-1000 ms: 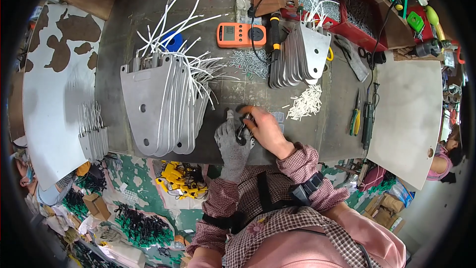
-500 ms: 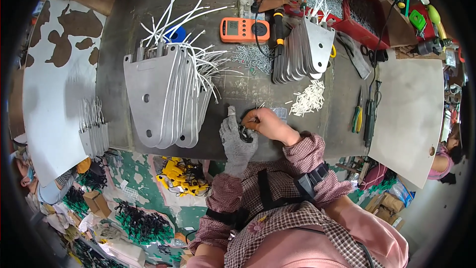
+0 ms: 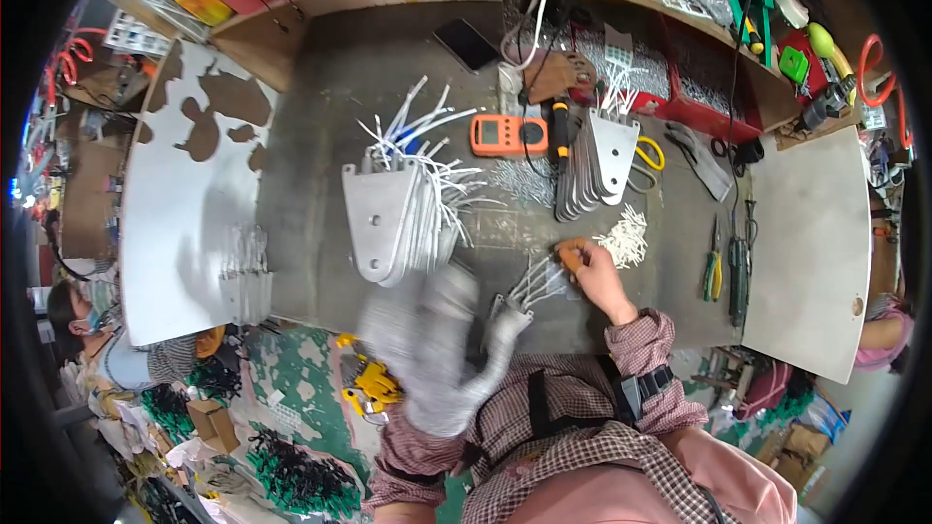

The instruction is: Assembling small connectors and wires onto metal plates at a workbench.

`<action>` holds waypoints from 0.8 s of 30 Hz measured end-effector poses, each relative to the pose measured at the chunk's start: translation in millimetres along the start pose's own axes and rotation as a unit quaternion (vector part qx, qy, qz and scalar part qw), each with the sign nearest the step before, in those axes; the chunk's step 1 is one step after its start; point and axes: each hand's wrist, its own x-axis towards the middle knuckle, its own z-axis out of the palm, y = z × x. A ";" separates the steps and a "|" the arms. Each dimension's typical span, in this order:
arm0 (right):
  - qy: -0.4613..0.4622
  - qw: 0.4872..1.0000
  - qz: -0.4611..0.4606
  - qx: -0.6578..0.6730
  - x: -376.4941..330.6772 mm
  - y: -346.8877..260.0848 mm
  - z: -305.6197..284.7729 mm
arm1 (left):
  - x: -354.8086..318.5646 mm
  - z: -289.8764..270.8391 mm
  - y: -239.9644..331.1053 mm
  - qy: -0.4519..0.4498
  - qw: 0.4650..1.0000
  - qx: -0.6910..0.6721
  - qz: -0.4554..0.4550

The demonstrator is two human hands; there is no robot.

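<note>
My left hand (image 3: 427, 354), in a grey glove, is smeared by motion, and its grip cannot be made out. At its thumb side is a grey metal part (image 3: 507, 307) with several white wires (image 3: 540, 281) fanning up to the right. My right hand (image 3: 600, 279) wears orange finger covers. Its thumb and forefinger are pinched together beside the wire ends; what lies between them is too small to tell. A stack of triangular metal plates with white wires (image 3: 381, 223) stands beyond my left hand. Short white tubes (image 3: 623, 237) lie in a pile right of my right fingertips.
An orange meter (image 3: 509, 136), a black-and-orange screwdriver (image 3: 560, 126) and a second plate stack (image 3: 614, 155) stand farther back. Small metal pins (image 3: 524, 180) lie before the meter. Pliers (image 3: 714, 267), a soldering iron (image 3: 738, 277) and a grey glove (image 3: 701, 163) lie right. Red bins (image 3: 714, 107) line the back.
The view has shifted, bringing more of the back shelf in. My hands have moved apart, the left now blurred. The wired metal part between them now shows clearly.
</note>
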 end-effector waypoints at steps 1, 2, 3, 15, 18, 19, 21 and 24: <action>-0.028 0.999 -0.026 -0.017 -2.9 -7.3 7.4 | 20.3 -4.5 -11.5 0.041 0.998 0.025 -0.037; -0.029 0.999 -0.035 -0.010 -5.4 -10.7 14.1 | 41.9 -6.3 -22.6 0.081 0.993 0.047 -0.074; -0.045 0.998 -0.043 0.000 -9.3 -15.5 20.9 | 53.6 -2.5 -40.6 0.062 0.993 0.012 -0.102; -0.355 0.908 -0.098 0.199 -48.8 -106.3 33.6 | -54.2 30.4 1.6 -0.065 0.975 -0.197 -0.080; -0.200 0.953 -0.190 0.126 -11.0 -52.3 59.4 | -134.4 103.7 -19.6 -0.169 0.946 -0.237 -0.144; -0.216 0.970 -0.114 -0.009 3.6 -49.1 59.2 | -148.5 119.3 -24.7 -0.173 0.943 -0.241 -0.149; -0.224 0.963 -0.026 -0.146 24.3 -30.3 70.9 | -168.2 143.1 -28.1 -0.191 0.958 -0.191 -0.098; -0.108 0.973 -0.110 -0.172 46.0 -2.4 77.0 | -179.7 156.5 -29.9 -0.219 0.928 -0.236 -0.189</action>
